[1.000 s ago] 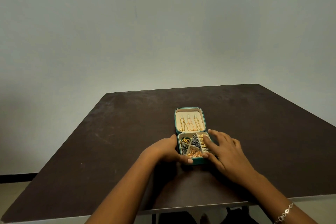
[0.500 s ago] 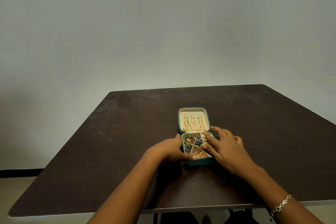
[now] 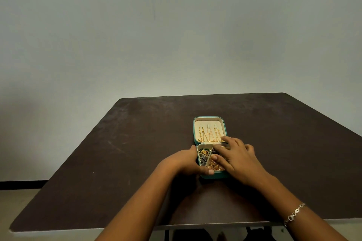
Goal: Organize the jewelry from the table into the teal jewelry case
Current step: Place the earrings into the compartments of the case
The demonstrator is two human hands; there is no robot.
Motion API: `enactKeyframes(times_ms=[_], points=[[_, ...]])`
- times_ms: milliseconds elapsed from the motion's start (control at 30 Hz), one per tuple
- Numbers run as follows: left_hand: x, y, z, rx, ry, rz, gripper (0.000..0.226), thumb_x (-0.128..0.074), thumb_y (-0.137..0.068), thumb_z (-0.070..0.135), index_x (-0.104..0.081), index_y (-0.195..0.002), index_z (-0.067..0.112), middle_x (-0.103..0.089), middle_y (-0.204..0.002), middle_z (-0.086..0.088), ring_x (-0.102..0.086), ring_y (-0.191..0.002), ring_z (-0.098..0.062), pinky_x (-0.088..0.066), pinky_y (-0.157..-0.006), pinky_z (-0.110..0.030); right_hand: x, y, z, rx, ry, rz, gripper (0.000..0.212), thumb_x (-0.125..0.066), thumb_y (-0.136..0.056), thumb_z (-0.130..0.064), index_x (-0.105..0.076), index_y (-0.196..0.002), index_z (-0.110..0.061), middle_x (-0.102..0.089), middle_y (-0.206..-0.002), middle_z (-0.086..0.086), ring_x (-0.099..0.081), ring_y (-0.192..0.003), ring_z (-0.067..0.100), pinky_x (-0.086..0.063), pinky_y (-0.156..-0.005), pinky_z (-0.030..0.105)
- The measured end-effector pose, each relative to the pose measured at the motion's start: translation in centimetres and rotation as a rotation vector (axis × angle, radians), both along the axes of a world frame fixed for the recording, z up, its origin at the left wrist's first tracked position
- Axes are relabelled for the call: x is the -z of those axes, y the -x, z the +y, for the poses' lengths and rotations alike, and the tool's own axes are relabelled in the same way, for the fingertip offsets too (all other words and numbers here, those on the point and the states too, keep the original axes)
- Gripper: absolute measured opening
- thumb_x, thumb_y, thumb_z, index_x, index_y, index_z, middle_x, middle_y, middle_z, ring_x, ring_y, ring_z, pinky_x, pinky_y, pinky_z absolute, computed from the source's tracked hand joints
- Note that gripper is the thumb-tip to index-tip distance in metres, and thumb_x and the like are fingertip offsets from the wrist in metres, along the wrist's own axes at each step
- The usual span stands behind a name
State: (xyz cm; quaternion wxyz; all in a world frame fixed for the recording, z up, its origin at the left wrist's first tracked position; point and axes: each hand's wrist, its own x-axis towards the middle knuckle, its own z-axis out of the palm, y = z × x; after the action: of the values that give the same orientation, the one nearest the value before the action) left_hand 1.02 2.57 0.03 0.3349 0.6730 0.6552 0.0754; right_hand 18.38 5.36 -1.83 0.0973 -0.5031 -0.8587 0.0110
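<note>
The teal jewelry case [image 3: 210,118] lies open near the middle of the dark table [image 3: 137,143]. Gold chains [image 3: 209,135] hang on the cream lining of its flat lid. Its tray holds gold and dark pieces [image 3: 205,155] in small compartments. My left hand [image 3: 186,162] grips the tray's left and front edge, thumb along the front rim. My right hand [image 3: 237,157] lies over the tray's right side with fingers spread and reaching in; its fingertips touch the jewelry and hide the right compartments.
A silver bracelet [image 3: 293,215] circles my right wrist. A plain grey wall stands behind the table. The table's near edge [image 3: 195,226] runs just under my forearms, with dark shapes below it.
My right hand has slid further left and forward over the tray, now covering its right compartments. My left hand keeps its hold on the case. The view has shifted slightly.
</note>
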Motion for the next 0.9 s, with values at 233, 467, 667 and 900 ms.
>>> enactKeyframes(times_ms=[233,467,667,900], points=[[-0.2,-0.1,-0.2,-0.005,-0.006,0.002,0.081,-0.065,-0.08,0.042,-0.021,-0.142,0.018,-0.044,-0.139,-0.004,-0.046,-0.122,-0.018,-0.037,-0.092,-0.026,0.5,-0.7,-0.2,-0.035,0.007,0.03,0.12,0.034,-0.042,-0.082,-0.02,-0.141,-0.041,-0.016,-0.151,-0.003,-0.012,-0.136,0.014,-0.016,-0.106,0.04],[-0.2,-0.1,-0.3,-0.012,0.006,0.006,0.082,-0.065,-0.079,0.044,-0.02,-0.143,0.018,-0.044,-0.139,-0.004,-0.046,-0.121,-0.018,-0.038,-0.095,-0.029,0.5,-1.0,-0.4,-0.073,0.007,0.067,0.116,0.032,-0.045,-0.083,-0.017,-0.141,-0.044,-0.014,-0.152,-0.005,-0.01,-0.137,0.012,-0.014,-0.107,0.037],[-0.4,-0.1,-0.3,0.0,-0.008,0.003,0.08,-0.065,-0.079,0.044,-0.022,-0.142,0.018,-0.045,-0.139,-0.003,-0.047,-0.121,-0.018,-0.038,-0.094,-0.028,1.2,-1.3,-0.5,-0.106,0.052,0.142,0.109,0.027,-0.049,-0.085,-0.018,-0.141,-0.045,-0.014,-0.152,-0.006,-0.008,-0.136,0.01,-0.012,-0.107,0.035],[-0.4,0.1,0.0,-0.258,-0.18,-0.304,0.059,-0.042,-0.088,0.056,-0.045,-0.126,0.012,-0.052,-0.127,-0.005,-0.052,-0.106,-0.014,-0.044,-0.094,-0.033,1.1,-2.7,0.0,0.047,0.324,1.017,0.11,-0.013,-0.046,-0.099,-0.035,-0.135,-0.037,-0.035,-0.138,-0.014,-0.031,-0.127,0.006,-0.026,-0.103,0.028]])
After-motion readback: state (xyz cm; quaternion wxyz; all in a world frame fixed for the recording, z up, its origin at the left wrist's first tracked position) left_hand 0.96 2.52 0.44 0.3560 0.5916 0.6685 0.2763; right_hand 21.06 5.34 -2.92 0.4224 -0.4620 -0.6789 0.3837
